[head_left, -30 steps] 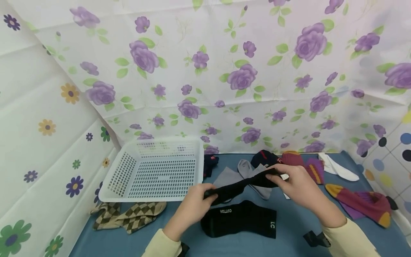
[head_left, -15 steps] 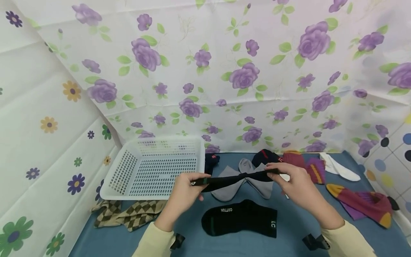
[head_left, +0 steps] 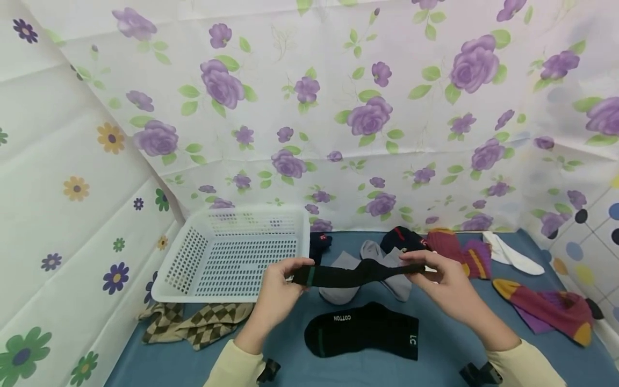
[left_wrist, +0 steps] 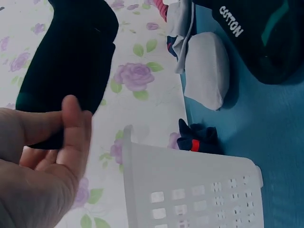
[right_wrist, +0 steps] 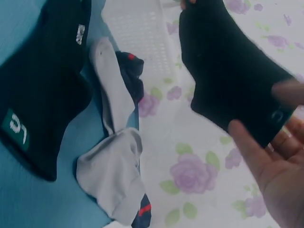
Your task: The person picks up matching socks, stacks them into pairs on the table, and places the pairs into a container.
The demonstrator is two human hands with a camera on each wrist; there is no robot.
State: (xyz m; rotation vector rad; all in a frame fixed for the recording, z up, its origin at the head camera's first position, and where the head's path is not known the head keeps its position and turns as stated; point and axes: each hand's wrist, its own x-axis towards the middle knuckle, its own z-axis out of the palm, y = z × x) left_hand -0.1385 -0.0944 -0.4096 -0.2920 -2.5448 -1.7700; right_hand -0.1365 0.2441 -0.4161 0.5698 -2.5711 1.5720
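A black sock (head_left: pixel 333 276) is stretched sideways above the table, a green band near its left end. My left hand (head_left: pixel 279 290) pinches that toe end between thumb and fingers. At the opposite end, my right hand (head_left: pixel 447 285) grips the cuff. The right wrist view shows the held sock (right_wrist: pixel 232 66) hanging at full width, with a small mark near the cuff. Below both hands, a matching black sock (head_left: pixel 362 330) lies flat, lettered "COTTON" and "LC". Grey socks (head_left: pixel 340 294) lie behind it, partly hidden by the held sock.
A white perforated basket (head_left: pixel 302 252) stands at back left, with checkered brown socks (head_left: pixel 208 325) before it. Navy socks (head_left: pixel 400 238) lie at the back. Maroon and purple socks (head_left: pixel 551 312) and a white sock (head_left: pixel 519 259) are on the right. Patterned sheets (head_left: pixel 329 129) enclose the table.
My left hand has moved left and up, drawing the black sock out straighter and more level. It has also turned flatter toward the head view. My right hand has barely moved.
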